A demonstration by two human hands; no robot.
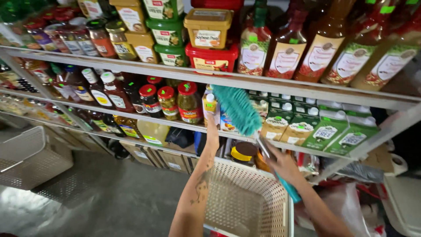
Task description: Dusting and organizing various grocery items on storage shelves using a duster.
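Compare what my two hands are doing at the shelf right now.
The right hand grips the handle of a teal duster, whose fluffy head tilts up across the middle shelf. The left hand holds no tool; it reaches further in, touching a small carton on that shelf. The right hand sits lower, above the cream basket. Both are bare.

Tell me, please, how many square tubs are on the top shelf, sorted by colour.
Tan tubs: 3
Green tubs: 3
Red tubs: 2
Total: 8
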